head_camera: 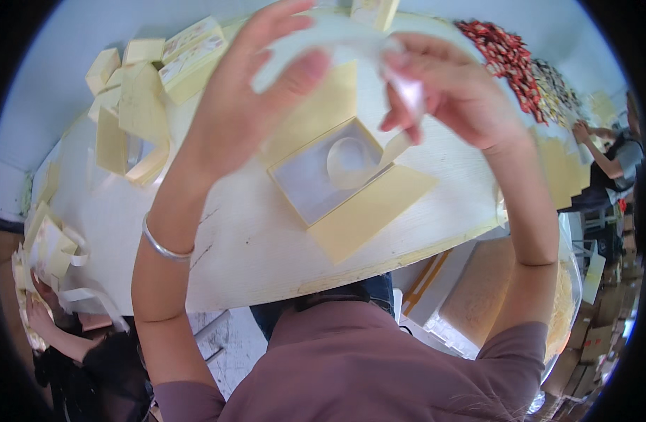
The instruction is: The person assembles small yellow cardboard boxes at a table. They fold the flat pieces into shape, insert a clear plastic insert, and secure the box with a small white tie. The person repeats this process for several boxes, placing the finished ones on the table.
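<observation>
In the head view an open cream cardboard box (323, 182) lies in front of me on the white table, its flaps spread out. Inside is a curled pale ribbon (331, 163), and one end of it rises over the box wall toward my right fingers. My left hand (249, 100), above the box's left side, has its fingers apart with nothing clearly in it. My right hand (449, 84) is over the box's right side, pinching a small glossy white piece (410, 92). That piece is blurred, and I cannot tell whether it joins the ribbon. A faint translucent blur spans between both hands.
More cream boxes (143, 50) are stacked at the back left, beside an open box (127, 153). Red wrapped packets (505, 63) are piled at the back right, near flat cream cards (563, 169). Co-workers' hands (581, 132) are busy at both far sides.
</observation>
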Tool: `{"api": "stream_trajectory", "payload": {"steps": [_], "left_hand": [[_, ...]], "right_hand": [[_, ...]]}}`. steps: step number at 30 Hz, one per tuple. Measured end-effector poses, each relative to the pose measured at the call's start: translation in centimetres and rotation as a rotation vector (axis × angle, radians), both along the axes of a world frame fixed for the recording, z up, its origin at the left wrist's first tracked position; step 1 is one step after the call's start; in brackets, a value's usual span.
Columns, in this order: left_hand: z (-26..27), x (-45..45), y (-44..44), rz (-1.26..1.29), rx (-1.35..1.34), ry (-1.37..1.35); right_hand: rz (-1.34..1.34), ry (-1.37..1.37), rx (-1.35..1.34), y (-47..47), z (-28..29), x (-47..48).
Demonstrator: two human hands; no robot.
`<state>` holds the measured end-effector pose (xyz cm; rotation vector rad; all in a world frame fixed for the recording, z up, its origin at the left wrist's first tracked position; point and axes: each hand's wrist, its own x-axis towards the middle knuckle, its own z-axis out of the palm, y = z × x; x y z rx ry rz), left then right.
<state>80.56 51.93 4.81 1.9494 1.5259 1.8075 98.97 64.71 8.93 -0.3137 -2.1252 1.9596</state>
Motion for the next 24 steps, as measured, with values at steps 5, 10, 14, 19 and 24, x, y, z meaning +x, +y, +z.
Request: {"api": "stream_trajectory", "payload": {"steps": [5,10,14,19,24], "left_hand": [[4.5,5.1,0.5,-0.554,-0.548,-0.231],[6.1,6.9,-3.3,-0.366,-0.408,0.055],[3.1,10.0,-5.3,-0.545,-0.049,0.378],[-0.3,15.0,-6.3,-1.012,-0.413,0.101],[-2.5,19.3,-5.3,-1.095,-0.480,-0.260]], "right_hand": [[-0.172,0.350,0.158,-0.1,5.5,7.4],[-0.265,0.319,0.265,-0.3,6.6,21.4],[0.140,0.110,0.663,-2.6,6.8,32.5],[0.094,0.416,0.448,-11.9,6.3,35.2],[0.184,0.024,0.582,-12.6,1.4,27.4]]}}
